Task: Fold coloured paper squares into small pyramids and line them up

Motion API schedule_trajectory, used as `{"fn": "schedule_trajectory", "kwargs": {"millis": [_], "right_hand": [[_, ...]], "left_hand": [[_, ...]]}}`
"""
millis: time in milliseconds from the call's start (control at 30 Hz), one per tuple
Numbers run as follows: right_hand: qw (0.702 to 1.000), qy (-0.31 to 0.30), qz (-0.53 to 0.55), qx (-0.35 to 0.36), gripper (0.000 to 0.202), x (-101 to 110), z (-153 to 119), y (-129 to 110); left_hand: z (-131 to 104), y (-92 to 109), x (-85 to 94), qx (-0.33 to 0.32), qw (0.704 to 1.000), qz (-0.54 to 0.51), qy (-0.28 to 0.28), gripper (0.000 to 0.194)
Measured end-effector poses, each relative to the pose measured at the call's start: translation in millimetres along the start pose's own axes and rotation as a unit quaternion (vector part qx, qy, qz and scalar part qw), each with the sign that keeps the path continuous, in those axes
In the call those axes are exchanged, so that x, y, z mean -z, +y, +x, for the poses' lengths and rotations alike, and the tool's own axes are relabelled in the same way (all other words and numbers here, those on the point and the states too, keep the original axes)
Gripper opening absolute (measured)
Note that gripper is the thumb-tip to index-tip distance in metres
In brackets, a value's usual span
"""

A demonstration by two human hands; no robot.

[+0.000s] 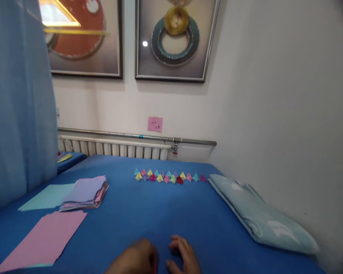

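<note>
Low in the head view, my left hand [135, 257] is blurred over the blue surface [148, 217], its fingers bent down; a thin reddish edge shows beneath them, too small to make out. Just to its right is my right hand [184, 255], thumb and fingers apart with nothing between them. The two hands do not touch. Farther back, several small folded paper pieces [166, 178] in many colours form two rows. At the left lie a stack of purple and pink paper [85, 190], teal sheets [47, 196] and pink sheets [45, 238].
A folded light-green blanket [260, 213] lies along the right edge by the wall. A blue curtain [20, 102] hangs at the left. Behind the surface are a white radiator [114, 147] and a metal pipe [111, 133]. A pink note [154, 124] is on the wall.
</note>
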State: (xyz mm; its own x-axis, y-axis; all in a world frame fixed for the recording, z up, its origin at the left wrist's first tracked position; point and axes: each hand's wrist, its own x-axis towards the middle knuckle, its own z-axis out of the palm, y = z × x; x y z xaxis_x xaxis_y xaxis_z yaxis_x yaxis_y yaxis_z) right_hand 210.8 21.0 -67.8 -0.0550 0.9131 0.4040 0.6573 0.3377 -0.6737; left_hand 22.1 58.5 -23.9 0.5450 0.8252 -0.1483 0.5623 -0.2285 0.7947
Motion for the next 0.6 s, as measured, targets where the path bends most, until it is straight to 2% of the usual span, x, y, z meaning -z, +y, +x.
{"fn": "schedule_trajectory", "kwargs": {"millis": [133,233,333,400,600], "right_hand": [[0.987,-0.041,0.118,-0.101,0.015,17.5,-1.2,-29.2],[0.953,-0.102,0.230,-0.169,0.026,25.5,0.2,-52.8],[0.920,-0.177,0.309,-0.161,0.024,27.0,2.6,-72.5],[0.913,-0.187,0.321,-0.171,0.021,25.3,4.3,-81.1],[0.916,-0.181,0.314,-0.173,0.020,23.8,7.8,-89.0]], "left_hand": [[-21.6,-1.9,12.2,0.046,0.987,-0.154,0.021,0.022],[-31.8,3.7,15.5,0.057,0.966,-0.243,0.068,0.028],[-38.8,12.9,12.1,0.058,0.917,-0.370,0.136,0.028],[-41.9,18.0,7.5,0.063,0.893,-0.416,0.160,0.028],[-46.7,26.7,-6.0,0.060,0.864,-0.470,0.171,0.029]]}}
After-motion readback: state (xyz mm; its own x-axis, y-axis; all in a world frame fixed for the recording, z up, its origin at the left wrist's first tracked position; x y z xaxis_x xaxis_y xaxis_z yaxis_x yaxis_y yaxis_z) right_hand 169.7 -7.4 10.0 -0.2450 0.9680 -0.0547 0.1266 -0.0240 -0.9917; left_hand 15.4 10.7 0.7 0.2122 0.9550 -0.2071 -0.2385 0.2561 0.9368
